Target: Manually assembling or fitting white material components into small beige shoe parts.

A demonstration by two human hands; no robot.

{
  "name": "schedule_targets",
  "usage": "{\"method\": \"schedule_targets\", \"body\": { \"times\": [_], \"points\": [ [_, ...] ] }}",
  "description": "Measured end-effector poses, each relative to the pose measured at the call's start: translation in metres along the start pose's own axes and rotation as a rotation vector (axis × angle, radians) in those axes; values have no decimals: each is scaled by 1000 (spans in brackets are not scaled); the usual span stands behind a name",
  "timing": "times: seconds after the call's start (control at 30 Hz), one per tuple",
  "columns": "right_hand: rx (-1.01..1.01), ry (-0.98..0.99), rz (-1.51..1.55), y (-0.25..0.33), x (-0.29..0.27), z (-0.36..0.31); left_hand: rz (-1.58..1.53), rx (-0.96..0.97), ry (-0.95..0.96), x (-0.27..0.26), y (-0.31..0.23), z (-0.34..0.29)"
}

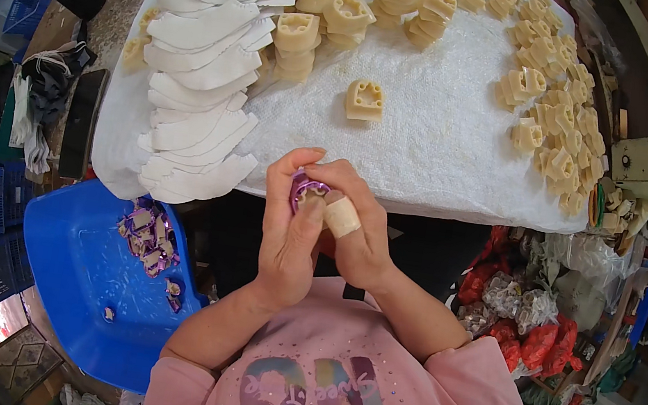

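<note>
Just off the table's near edge, my left hand (287,240) and my right hand (366,240) are closed together around a small piece with a shiny purple rim (298,191). Its middle is pale, and my fingers hide much of it. A beige wrap (342,217) covers my right thumb. Beyond my hands, a single cream block (365,101) with a hollowed top stands alone on the white woven cover (422,154). To its left, curved white sheets (203,61) lie in an overlapping row.
Cream blocks stand in stacks (295,45) at the back and in a crowd (563,124) at the right. A blue plastic tub (78,301) at lower left holds several purple-rimmed pieces (152,238). A dark phone-like slab (83,123) lies left of the table. Red bags (556,347) are at right.
</note>
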State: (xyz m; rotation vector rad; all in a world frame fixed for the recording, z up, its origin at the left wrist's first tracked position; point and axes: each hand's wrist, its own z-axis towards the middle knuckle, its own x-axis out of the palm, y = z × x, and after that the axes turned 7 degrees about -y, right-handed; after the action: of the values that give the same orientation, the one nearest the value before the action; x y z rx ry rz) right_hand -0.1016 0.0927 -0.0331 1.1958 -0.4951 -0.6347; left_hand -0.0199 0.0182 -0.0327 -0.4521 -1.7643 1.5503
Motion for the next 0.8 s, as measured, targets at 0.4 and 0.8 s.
{"method": "schedule_targets", "body": {
  "times": [0.4,0.8],
  "points": [
    [-29,185,-653,31,-17,24,388,200,159,-18,-16,7],
    [534,135,387,3,-32,18,406,144,183,-33,-29,7]
  ]
}}
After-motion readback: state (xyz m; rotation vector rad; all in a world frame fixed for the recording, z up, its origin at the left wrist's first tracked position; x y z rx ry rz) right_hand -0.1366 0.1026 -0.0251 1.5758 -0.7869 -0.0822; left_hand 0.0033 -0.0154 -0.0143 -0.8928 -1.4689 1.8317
